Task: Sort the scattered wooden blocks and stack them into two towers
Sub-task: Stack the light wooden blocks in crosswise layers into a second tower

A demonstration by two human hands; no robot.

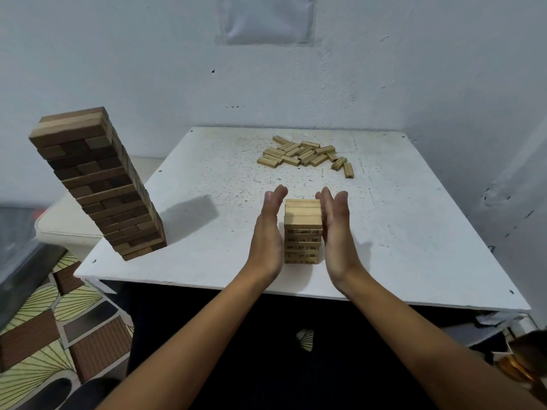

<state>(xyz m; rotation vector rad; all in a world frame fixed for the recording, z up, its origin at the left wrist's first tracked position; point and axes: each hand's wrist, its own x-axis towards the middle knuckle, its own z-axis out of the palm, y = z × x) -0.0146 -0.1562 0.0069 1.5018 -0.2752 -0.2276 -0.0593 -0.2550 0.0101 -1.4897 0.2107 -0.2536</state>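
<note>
White wall is seen behind a white speckled worktop (207, 184), on which all the wooden blocks are laid out. Well to the left of the fingers, near the worktop's left edge, a tall dark tower (97, 184) is found, many layers high and apparently finished. Between the fingers a light tower (303, 232) is being built near the front edge; only a few layers are counted, so it is judged to be well short of done.

The left hand (266, 241) and the right hand (336, 235) are held upright on either side of the light tower, palms facing it. Their fingers (276, 196) are kept straight and pressed together, not curled round anything. The right palm seems to touch the tower's side; whether the left palm touches it cannot be told. The layers are judged to be getting squared up.

Beyond the fingertips, towards the wall, a pile of loose light blocks (305, 155) is left lying flat and scattered. These remain to be stacked, so roughly half of the work is judged complete.
</note>
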